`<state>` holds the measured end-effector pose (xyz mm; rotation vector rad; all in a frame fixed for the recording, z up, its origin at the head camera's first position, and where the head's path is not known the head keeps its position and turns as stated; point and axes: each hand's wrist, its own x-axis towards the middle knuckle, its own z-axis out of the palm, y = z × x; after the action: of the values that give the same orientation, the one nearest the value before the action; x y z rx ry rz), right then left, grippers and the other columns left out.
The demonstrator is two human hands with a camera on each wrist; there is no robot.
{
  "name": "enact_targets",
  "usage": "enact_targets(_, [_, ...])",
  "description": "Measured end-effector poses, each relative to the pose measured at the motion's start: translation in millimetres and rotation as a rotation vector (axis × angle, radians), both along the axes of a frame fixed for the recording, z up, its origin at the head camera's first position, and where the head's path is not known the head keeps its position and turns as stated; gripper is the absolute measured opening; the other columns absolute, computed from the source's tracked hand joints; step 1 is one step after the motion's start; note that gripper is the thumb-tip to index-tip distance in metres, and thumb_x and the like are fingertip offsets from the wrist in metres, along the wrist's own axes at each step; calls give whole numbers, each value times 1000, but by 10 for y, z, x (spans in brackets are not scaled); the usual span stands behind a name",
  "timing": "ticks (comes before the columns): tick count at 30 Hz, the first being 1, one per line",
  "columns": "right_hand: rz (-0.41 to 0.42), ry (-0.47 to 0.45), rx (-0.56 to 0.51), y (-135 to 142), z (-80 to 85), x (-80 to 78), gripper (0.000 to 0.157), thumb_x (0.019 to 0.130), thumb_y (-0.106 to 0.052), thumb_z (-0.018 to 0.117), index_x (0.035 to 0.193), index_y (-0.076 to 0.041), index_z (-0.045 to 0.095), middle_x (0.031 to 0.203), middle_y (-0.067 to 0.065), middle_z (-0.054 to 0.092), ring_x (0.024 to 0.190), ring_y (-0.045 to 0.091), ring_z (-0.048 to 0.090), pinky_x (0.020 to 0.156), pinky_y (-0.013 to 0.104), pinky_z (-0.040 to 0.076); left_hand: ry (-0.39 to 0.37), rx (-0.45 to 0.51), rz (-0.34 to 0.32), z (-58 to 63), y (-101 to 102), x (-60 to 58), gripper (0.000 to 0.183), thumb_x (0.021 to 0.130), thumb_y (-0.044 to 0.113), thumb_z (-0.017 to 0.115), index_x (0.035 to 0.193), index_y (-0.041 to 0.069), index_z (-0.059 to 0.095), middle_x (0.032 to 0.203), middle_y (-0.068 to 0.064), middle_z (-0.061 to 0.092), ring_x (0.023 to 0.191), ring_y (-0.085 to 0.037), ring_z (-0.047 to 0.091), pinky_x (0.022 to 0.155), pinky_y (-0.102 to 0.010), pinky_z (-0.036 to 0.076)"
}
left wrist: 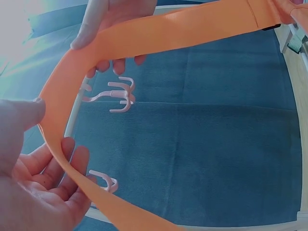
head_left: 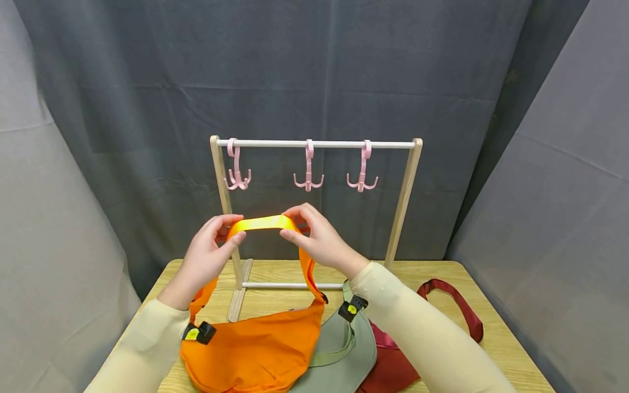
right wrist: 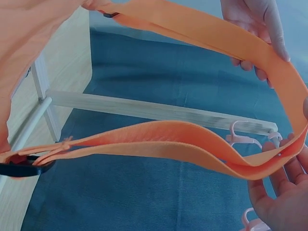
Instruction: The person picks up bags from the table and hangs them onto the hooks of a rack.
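Note:
Both hands hold the strap (head_left: 267, 222) of an orange bag (head_left: 255, 349) up in front of a rack. My left hand (head_left: 208, 248) pinches the strap's left bend between thumb and fingers; my right hand (head_left: 319, 240) pinches the right bend. Between them the strap runs nearly level, just below the pink hooks. In the left wrist view, the left thumb (left wrist: 29, 113) presses the strap's face, with fingers behind it. The right wrist view shows the strap doubled near a black buckle (right wrist: 29, 167). The bag's body hangs low at the table's front, partly covering a grey-green bag (head_left: 339, 349).
A rack with a white top bar (head_left: 270, 143) and wooden posts stands on the wooden table (head_left: 442, 268). Pink hooks hang from it at left (head_left: 237, 169), middle (head_left: 308, 166) and right (head_left: 362, 169). A dark red bag (head_left: 393, 371) lies at front right, its strap (head_left: 459, 303) looped outward.

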<state>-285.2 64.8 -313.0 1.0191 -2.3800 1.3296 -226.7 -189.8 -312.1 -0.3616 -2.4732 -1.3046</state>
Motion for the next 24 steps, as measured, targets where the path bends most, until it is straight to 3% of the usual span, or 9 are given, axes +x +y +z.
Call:
enact_targets(8, [1,-14,-2,25,23,-7,36,96,-22,74,126,-8,62,116,6,60,102,19,61,96,35,56,11,15,-6,41,-37,0,42,102,23,67,140,7,59,125,-13,60,104,-25,55,86,-10,45])
enact_targets(16, [8,-27,-10,42,37,4,35,97,-22,74,126,-7,61,116,7,59,103,21,61,98,42,56,0,10,-17,70,-56,-7,42,101,20,68,139,4,59,124,-15,60,102,-27,56,86,-11,47])
enact_targets(24, [-3,-30,1,75,83,11,35,97,-23,73,127,-8,62,116,6,59,102,20,61,97,39,56,26,-10,-29,99,-69,-30,41,101,17,68,138,3,59,123,-16,60,99,-27,56,84,-11,47])
